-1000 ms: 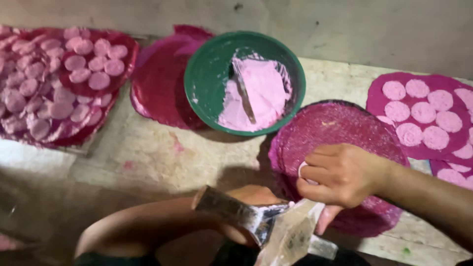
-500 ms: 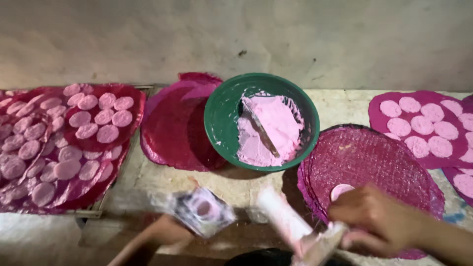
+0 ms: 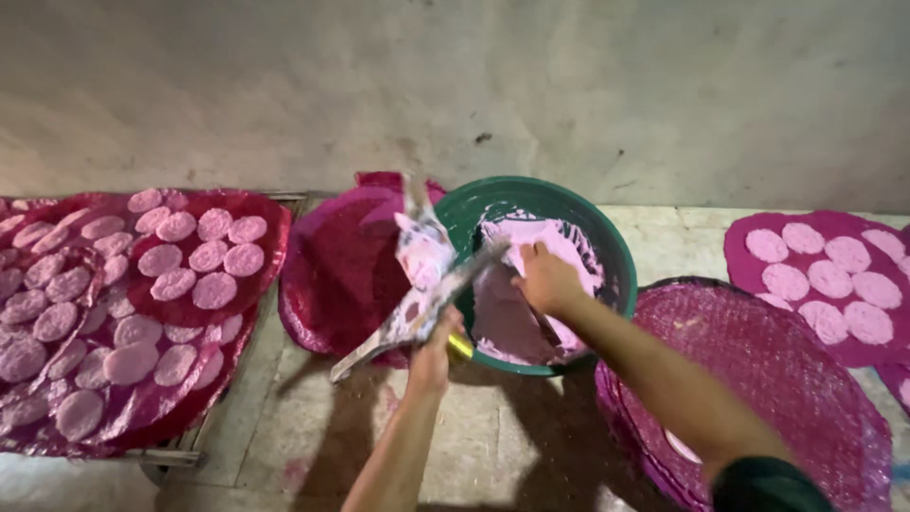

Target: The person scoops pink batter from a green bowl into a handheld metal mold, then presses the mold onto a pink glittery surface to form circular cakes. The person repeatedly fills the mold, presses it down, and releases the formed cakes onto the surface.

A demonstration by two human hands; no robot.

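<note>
While held pinched in the left hand, smeared metal-and-plastic press tool tilts up over near rim of round green plastic basin of pink batter. Right hand deep in basin, fingers curled, grip unclear. Could drip on bare concrete below. Tight: round magenta woven mat right, pink discs left.

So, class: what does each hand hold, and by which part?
Left hand: paste-smeared flat metal mould, by its lower end. Right hand: reaches into green round bowl; hold unclear.
</note>
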